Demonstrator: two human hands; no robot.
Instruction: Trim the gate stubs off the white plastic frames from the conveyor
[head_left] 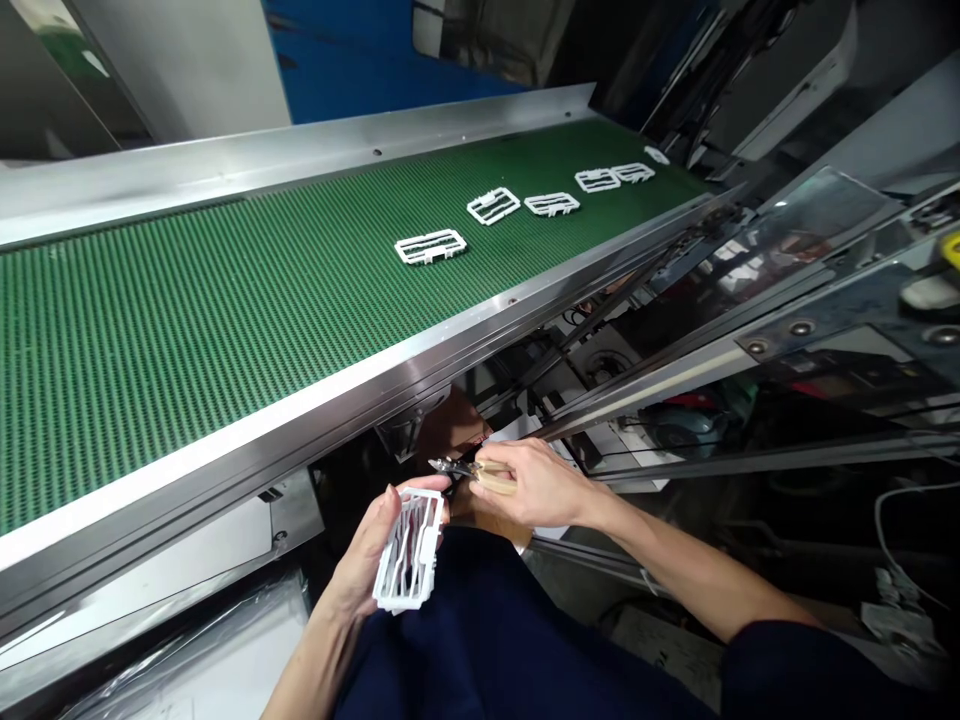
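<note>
My left hand (362,558) is closed around a white slatted plastic frame (409,550), thumb on its left edge and fingers behind it. The frame is tilted, with wavy slats running along its length. In my right hand (544,485) is a pair of cutting pliers (491,477) with pale tan handles. Their metal jaws point left, a little above the frame's upper end and apart from it. Whether the jaws are apart is too small to tell. Beyond my hands, several similar white frames lie on the green conveyor belt (187,330), the nearest frame (431,247) near the belt's middle.
A metal rail (337,395) edges the belt on my side, and a raised metal wall (315,150) runs along its far side. To the right are metal bars (675,395) and cluttered equipment. A plastic-wrapped white stack (225,650) sits at the lower left.
</note>
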